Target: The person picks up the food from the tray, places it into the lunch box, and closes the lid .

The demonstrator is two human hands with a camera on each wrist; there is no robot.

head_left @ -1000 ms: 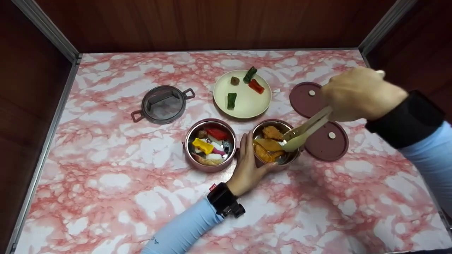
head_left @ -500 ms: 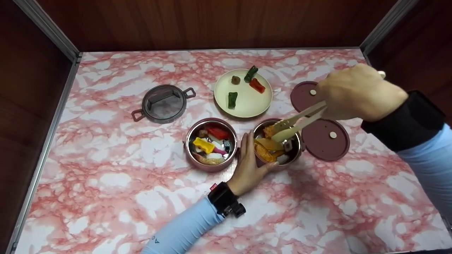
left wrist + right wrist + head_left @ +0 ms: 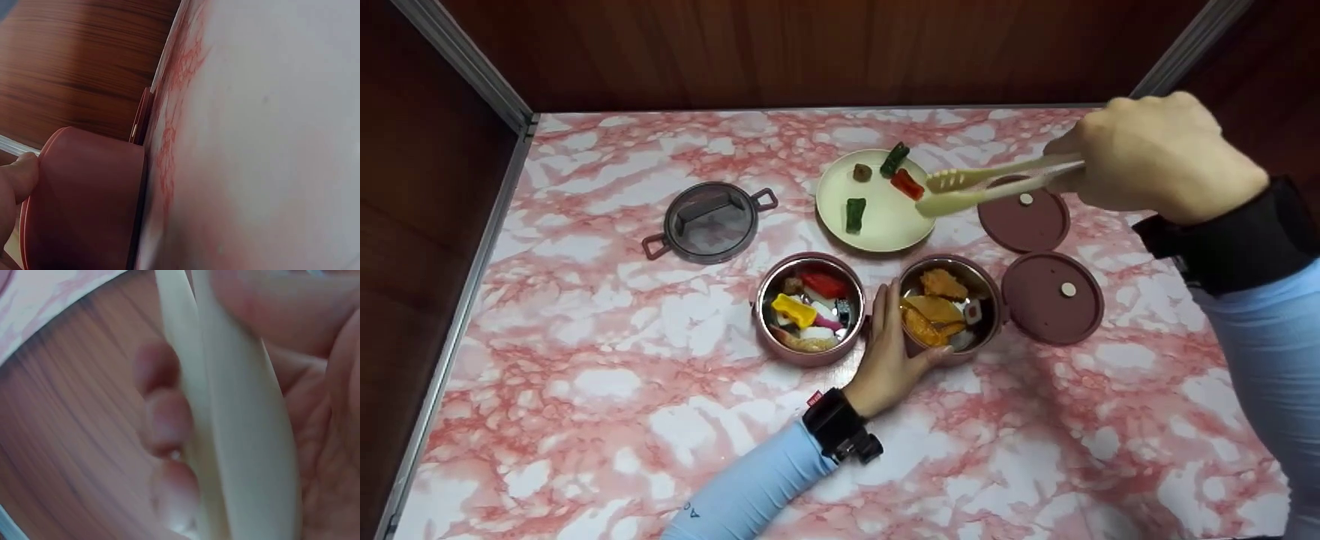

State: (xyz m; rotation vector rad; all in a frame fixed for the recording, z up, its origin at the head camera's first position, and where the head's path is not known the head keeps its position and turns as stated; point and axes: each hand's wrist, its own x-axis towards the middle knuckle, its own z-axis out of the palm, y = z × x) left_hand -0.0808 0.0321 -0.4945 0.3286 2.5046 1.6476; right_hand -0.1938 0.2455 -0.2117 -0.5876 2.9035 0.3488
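In the head view my right hand (image 3: pixel 1147 157) grips cream tongs (image 3: pixel 982 187), whose slightly parted tips hang over the right edge of a cream plate (image 3: pixel 877 232). Fingers curl round the tongs' handles in the right wrist view. A red pepper piece (image 3: pixel 907 184) lies by the tips, with two green pieces and a small brown one farther left. My left hand (image 3: pixel 885 364) holds the left and near sides of a small dusky-pink pot (image 3: pixel 997 300), thumb at its rim. Inside it sit orange-brown fried pieces (image 3: pixel 941 285) and a few pale bits.
A second pink pot (image 3: pixel 810 358) with mixed toy food stands just left of my left hand. Two maroon lids (image 3: pixel 1046 307) lie to the right. Farther left is a see-through lid (image 3: pixel 711 232) with two side handles. Wooden walls (image 3: pixel 825 52) border the marbled tabletop (image 3: pixel 600 390).
The tongs have left the right pot and moved up and back to the plate's edge; an orange fried piece stays in the pot. My left hand holds its place.
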